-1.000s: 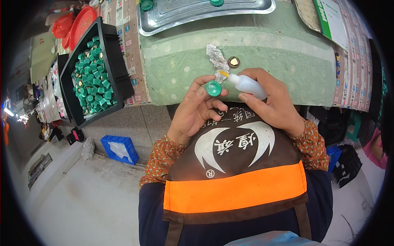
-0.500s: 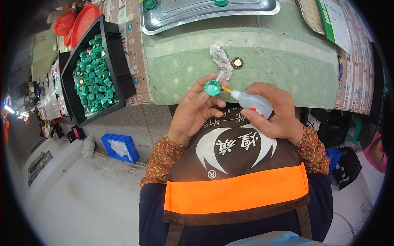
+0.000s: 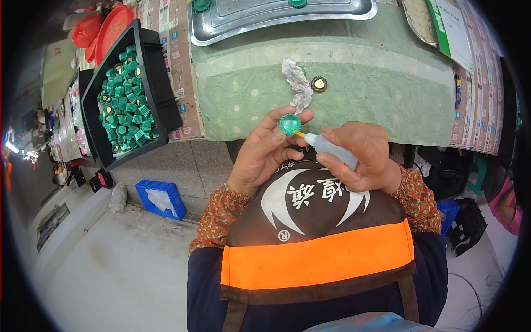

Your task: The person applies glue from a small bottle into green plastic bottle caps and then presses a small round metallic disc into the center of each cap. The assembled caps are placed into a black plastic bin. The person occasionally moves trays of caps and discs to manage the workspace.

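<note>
Between the fingertips and thumb of my left hand (image 3: 264,149), a small green fluted cap (image 3: 289,122) is held up with its hollow side facing me. My right hand (image 3: 368,152) is wrapped round a translucent squeeze bottle (image 3: 334,150), tilted so that its yellowish tip (image 3: 299,133) meets the cap's lower right rim. Just beyond the hands, a crumpled white tissue (image 3: 298,88) lies on the green table cover (image 3: 381,83). Beside the tissue sits a dark round piece (image 3: 318,84) with a gold centre.
At the left stands a black bin (image 3: 166,91) holding many green caps (image 3: 124,105). A metal tray (image 3: 282,25) with a few caps lies at the far edge. Red plastic dishes (image 3: 113,33) are behind the bin; a blue crate (image 3: 161,200) rests on the floor.
Both hands have come slightly nearer to me. The bottle has shifted left and lower, and its tip has moved from beside the cap to the cap's lower right rim.
</note>
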Available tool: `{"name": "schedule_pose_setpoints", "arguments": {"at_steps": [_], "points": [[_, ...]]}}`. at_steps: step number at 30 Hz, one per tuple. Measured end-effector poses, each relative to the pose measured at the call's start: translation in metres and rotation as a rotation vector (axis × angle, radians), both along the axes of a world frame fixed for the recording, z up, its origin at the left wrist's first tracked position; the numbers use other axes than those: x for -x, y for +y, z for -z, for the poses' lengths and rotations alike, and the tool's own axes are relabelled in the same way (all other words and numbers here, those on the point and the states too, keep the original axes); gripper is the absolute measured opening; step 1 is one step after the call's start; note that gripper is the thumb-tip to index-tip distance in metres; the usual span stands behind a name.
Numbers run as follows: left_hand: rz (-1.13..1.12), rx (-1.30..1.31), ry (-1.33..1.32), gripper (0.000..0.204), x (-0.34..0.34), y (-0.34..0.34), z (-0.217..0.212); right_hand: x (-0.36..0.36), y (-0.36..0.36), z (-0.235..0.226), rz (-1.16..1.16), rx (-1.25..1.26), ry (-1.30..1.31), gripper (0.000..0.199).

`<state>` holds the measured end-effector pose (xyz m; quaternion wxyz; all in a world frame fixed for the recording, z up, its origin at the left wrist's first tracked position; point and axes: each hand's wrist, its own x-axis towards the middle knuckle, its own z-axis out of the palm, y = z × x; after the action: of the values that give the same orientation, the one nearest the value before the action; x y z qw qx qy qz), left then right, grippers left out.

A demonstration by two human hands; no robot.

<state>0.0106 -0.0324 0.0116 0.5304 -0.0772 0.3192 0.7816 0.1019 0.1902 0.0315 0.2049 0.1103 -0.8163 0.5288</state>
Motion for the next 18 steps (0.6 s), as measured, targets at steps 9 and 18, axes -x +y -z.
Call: {"name": "schedule_pose_setpoints", "arguments": {"at_steps": [9,18], "points": [[0.001,0.000,-0.012,0.048,-0.0012,0.0015,0.0005,-0.0008,-0.0025,-0.0006,0.001,0.012,-0.021,0.034],[-0.001,-0.022,-0.025,0.048,-0.0034,0.0009,0.0024,-0.0027,-0.0028,-0.0013,-0.008,0.018,-0.049,0.032]]}}
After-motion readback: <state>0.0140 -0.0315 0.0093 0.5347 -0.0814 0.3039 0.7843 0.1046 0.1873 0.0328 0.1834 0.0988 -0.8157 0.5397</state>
